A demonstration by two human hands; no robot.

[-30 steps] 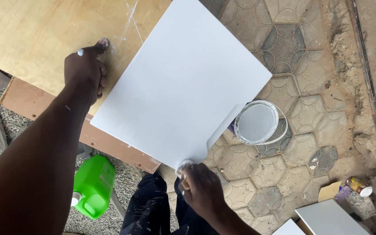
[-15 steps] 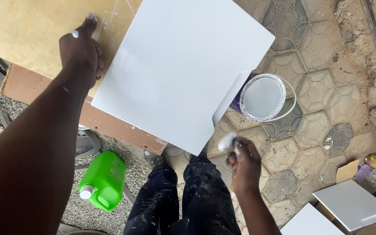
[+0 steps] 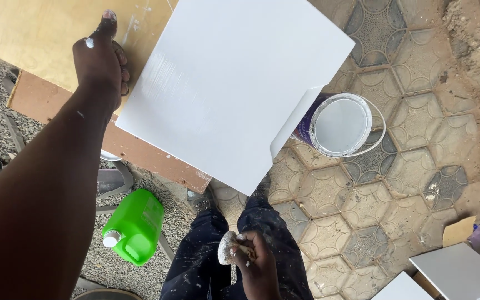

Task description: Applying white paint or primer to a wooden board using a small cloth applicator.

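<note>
**Me:** Head view looking down: my left hand [image 3: 102,61] is flat on the far left edge of the white panel [image 3: 234,89], fingers curled round the rim where it rests on the plywood sheet [image 3: 34,39]; it pins the panel rather than lifts it; my right hand [image 3: 254,261] is down near my knees, closed round a small white-caked pad [image 3: 228,247].

**Helper:** Where does the panel sit?

**Me:** Tilted across the plywood, its near right corner overhanging the paving; the open pail of white paint [image 3: 340,125] stands just beyond that corner on the right, partly hidden by the panel.

**Helper:** How would you work it well?

**Me:** As I judge it, keep the left hand pressing at the edge only, off the wet-looking face; bring the pad up with light, even pressure; follow the faint streaks near my left hand in one direction; mind the overhang so the panel does not tip toward the pail.

**Helper:** And the green jug [image 3: 134,225]?

**Me:** Near left on the gravel, well apart; leave it.
</note>
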